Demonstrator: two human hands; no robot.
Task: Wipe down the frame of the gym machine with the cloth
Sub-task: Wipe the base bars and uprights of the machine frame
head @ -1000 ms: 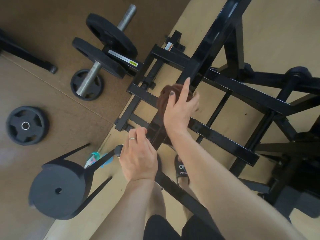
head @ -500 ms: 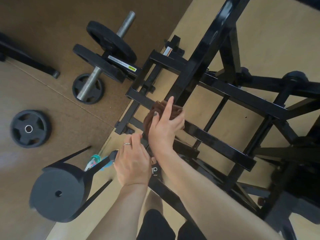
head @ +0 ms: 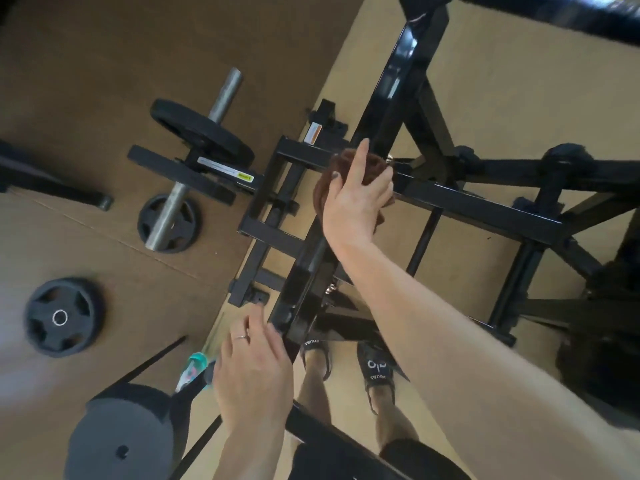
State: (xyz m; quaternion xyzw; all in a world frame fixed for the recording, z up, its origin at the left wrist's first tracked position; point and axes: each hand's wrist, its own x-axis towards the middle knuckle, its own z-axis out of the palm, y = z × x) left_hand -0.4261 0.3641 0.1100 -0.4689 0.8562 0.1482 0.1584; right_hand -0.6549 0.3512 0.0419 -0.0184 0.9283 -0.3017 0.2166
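A loose weight plate (head: pixel 64 317) lies on the brown floor at far left. The left hand (head: pixel 254 370) hovers with relaxed fingers, holding nothing, beside the black machine frame (head: pixel 384 109). Farther right, the right hand (head: pixel 353 202) presses the brown cloth (head: pixel 372 168) around the frame's slanted bar, fingers curled on it, forefinger extended.

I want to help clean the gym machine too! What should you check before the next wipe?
1. Cloth in the right hand: ok, the hand holds it with the first finger straight.
2. Cloth touching the black bar: ok, pressed against it.
3. Left hand steadying the bar: cannot tell, its fingertips are beside the lower end.
4. Bar above the cloth free to wipe: ok.
5. Feet clear of the frame: ok, standing on the floor below it.
6. Dust left on the bar: cannot tell.
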